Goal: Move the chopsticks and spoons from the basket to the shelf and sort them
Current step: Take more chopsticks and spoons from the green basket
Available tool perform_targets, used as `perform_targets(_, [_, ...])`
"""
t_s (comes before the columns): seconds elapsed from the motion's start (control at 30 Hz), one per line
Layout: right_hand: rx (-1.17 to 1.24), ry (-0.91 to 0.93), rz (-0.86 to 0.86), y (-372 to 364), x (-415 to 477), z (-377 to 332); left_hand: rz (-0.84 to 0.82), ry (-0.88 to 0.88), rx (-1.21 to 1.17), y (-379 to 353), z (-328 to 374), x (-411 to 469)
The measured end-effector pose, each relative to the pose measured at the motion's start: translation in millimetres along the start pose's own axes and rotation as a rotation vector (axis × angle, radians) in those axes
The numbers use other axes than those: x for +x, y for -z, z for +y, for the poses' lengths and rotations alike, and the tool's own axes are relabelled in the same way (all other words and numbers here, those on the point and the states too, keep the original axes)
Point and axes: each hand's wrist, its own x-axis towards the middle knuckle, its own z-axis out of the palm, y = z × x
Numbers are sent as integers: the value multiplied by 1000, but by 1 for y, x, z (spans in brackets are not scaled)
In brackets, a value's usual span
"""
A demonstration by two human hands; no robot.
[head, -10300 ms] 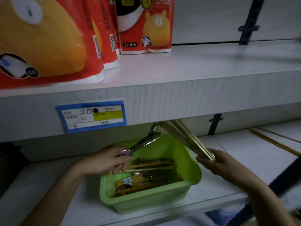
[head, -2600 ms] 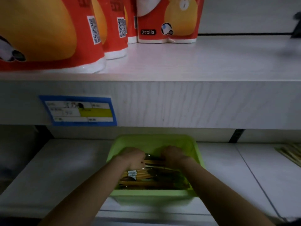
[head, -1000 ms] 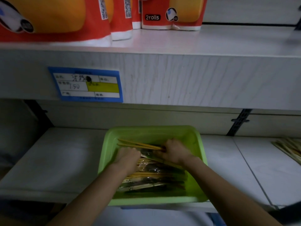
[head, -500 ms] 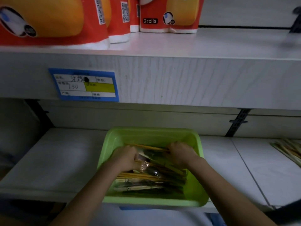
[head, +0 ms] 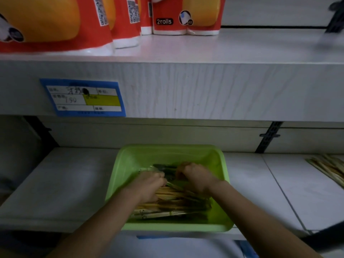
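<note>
In the smooth green plastic basket (head: 167, 150), left hand (head: 149, 185) and right hand (head: 195, 176) cover thin wooden chopsticks (head: 178, 202); fingers hidden, perhaps curled, so I cannot tell their grip.

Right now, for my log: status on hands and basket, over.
Left hand and right hand both down in green basket, grip unclear. Chopsticks heaped inside. Another bundle on lower shelf at right.

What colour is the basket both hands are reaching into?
The basket is bright lime green, plainest in the head view.
</note>
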Motion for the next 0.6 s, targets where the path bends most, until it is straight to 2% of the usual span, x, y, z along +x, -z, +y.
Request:
perform_targets(0.1, [0,-29,25,0,-1,-1,-36,-3,71,-4,5,4])
perform_targets(0.23, [-20,-44,7,-1,-4,-2,-99,-16,35,-11,10,7])
perform_targets(0.37, [31,-46,25,0,-3,0,-177,-18,-81,-12,1,12])
perform_targets(0.47, [102,-29,71,0,-2,-1,-175,-11,-191,-9,-7,10])
perform_targets(0.6, [286,100,151,7,-4,-8,-151,70,-324,-3,-19,5])
